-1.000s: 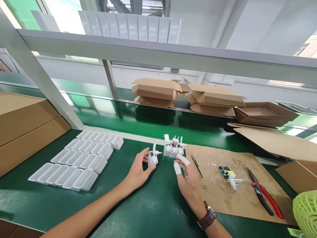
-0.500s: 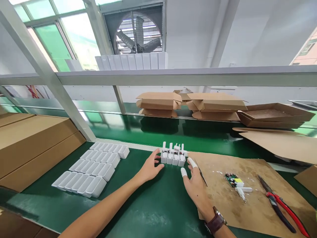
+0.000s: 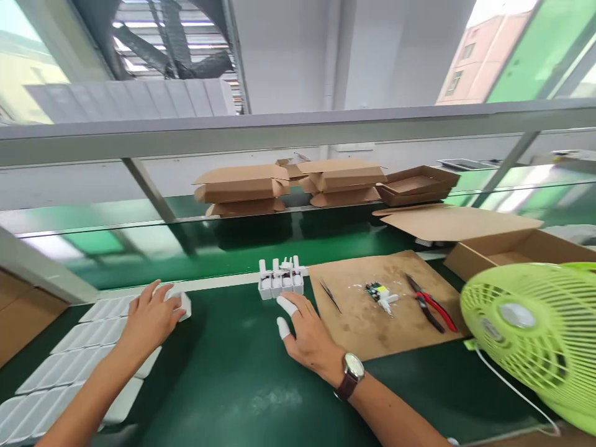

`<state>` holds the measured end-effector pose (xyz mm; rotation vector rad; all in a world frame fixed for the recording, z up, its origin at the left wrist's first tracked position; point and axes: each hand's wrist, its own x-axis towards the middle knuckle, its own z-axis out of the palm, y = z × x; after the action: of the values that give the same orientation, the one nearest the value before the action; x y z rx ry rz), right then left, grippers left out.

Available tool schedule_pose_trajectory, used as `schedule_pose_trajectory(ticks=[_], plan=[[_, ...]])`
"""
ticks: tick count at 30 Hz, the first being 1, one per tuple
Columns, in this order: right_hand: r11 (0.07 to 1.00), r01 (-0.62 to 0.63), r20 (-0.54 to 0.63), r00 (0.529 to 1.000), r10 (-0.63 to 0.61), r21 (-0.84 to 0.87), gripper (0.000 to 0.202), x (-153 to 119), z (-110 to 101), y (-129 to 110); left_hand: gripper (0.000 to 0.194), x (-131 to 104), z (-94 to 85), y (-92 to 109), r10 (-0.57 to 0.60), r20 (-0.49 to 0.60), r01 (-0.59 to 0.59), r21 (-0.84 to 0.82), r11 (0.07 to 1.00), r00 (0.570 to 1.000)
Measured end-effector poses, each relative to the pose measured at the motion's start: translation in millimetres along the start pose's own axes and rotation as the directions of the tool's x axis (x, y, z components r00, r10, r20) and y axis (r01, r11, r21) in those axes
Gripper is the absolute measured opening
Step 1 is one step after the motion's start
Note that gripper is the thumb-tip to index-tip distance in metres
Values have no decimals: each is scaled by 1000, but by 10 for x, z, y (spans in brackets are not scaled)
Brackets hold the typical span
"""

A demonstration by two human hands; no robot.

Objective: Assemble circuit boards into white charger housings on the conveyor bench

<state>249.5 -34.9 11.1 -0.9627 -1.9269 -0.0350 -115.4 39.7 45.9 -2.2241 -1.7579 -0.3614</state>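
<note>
My left hand (image 3: 151, 313) is over the back row of white plastic cases (image 3: 69, 354) on the left, its fingers bent around the right end of that row. Whether it grips the end case (image 3: 185, 305) is unclear. My right hand (image 3: 305, 329), with white covers on two fingertips, is spread just in front of a small group of upright white cases (image 3: 280, 286) with parts sticking out of their tops. It holds nothing. A watch (image 3: 351, 372) is on my right wrist.
Brown cardboard (image 3: 344, 329) on the green table (image 3: 223, 385) bears tweezers (image 3: 330, 295), a circuit board (image 3: 376, 290) and red-handled pliers (image 3: 431, 304). A green fan (image 3: 516, 316) stands at the right. Cardboard boxes (image 3: 242, 186) sit behind.
The view has turned right, bringing the fan into sight. My left hand has moved from beside the upright cases to the rows on the left. My right hand stays near the upright cases.
</note>
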Motion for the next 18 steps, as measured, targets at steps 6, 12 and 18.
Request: schedule_pose_trajectory(ticks=[6,12,18], plan=[[973,-136,121,980,160,-188,49,190,-370,279,41,-3,97,783,267,-99,-283,-225,932,958],[688,-355,179,797,577,-633,40,62,-1111,697,31,-197,287,1322,353,-167,-388,-492,779,921],[487,-425,87,680,728,-763,29,-222,-1461,901,24,-349,366,1416,335,-217,-394,-620,679,917]])
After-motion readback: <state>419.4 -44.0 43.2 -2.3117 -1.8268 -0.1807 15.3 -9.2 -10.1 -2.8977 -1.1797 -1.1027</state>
